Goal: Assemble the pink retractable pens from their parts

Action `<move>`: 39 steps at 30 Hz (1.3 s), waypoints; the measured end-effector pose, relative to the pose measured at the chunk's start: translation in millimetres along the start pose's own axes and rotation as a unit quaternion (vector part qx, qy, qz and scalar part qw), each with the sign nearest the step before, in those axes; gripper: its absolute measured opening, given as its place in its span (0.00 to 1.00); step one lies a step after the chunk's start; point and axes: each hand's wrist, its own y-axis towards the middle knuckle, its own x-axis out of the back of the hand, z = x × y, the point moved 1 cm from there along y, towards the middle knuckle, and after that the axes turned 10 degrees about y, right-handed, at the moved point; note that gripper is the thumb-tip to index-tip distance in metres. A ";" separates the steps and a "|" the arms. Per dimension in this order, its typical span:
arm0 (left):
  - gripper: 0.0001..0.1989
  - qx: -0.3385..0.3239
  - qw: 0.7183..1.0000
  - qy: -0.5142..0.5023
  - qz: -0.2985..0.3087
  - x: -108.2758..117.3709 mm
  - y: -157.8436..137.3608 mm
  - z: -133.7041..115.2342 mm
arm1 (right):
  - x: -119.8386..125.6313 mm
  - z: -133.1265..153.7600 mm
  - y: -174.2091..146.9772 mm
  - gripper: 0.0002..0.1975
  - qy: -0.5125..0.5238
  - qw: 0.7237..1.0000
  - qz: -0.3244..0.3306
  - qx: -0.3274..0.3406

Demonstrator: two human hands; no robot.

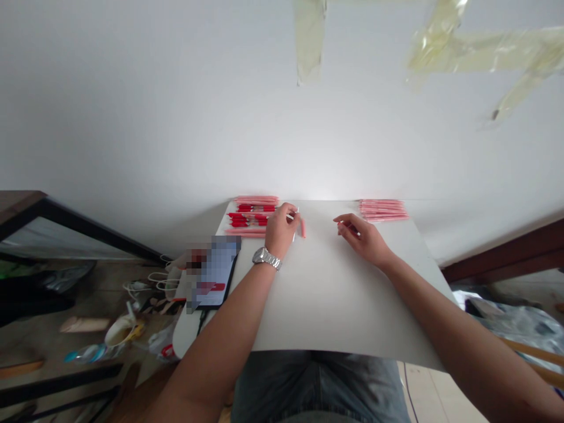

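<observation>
My left hand (281, 223), with a metal watch at its wrist, is over the left part of the white table, fingers pinched on a thin white stick (297, 210). Just right of those fingers is a short pink tube (302, 228). Beside and partly behind this hand lie red pen-like parts (249, 220) in bunches, with slim pink sticks (255, 200) above and below them. My right hand (358, 234) hovers right of the middle, thumb and forefinger brought together. A tiny reddish-white bit shows at its fingertips, too small to name.
A pile of slim pink pen-like sticks (383, 210) lies at the table's back right, near the wall. On the left edge rests a tablet (220, 273), partly pixelated, with cables beside it. The white table (326, 305) meets a wall (220, 117) bearing yellowish tape.
</observation>
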 end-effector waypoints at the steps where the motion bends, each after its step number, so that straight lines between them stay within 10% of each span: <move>1: 0.03 -0.002 1.000 0.012 0.008 -0.5 -0.3 0.5 | -0.2 0.1 0.0 0.17 -0.001 1.000 -0.001 0.000; 39: 0.04 -0.052 0.995 0.087 0.005 2.8 0.1 -3.8 | -0.2 0.0 3.1 0.19 -0.010 1.000 -0.006 0.018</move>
